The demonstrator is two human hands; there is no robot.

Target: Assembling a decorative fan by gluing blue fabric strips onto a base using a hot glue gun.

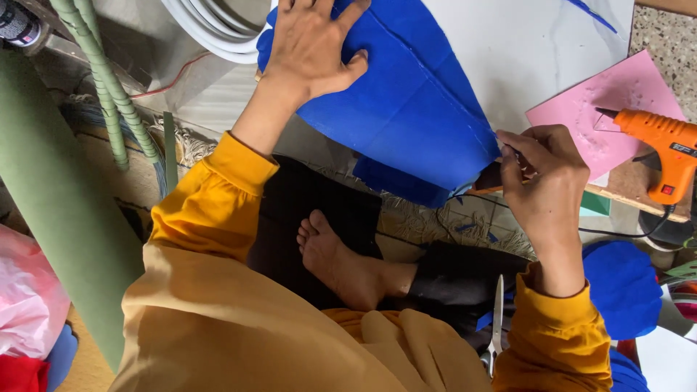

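My left hand (312, 43) lies flat with spread fingers on a large blue foam sheet (406, 109), pressing its upper left part onto a white board (523, 43). My right hand (544, 181) pinches the sheet's lower right edge, with something thin between thumb and fingers that I cannot identify. The sheet hangs over the board's near edge above my crossed legs and bare foot (341, 261). Both arms wear yellow sleeves.
An orange glue gun (664, 149) rests on a pink foam sheet (610, 109) at the right. Scissors (496, 319) lie by my right knee. Round blue foam pieces (623, 287) sit at the lower right. A green roll (58, 218) and wrapped green stems (109, 87) are on the left.
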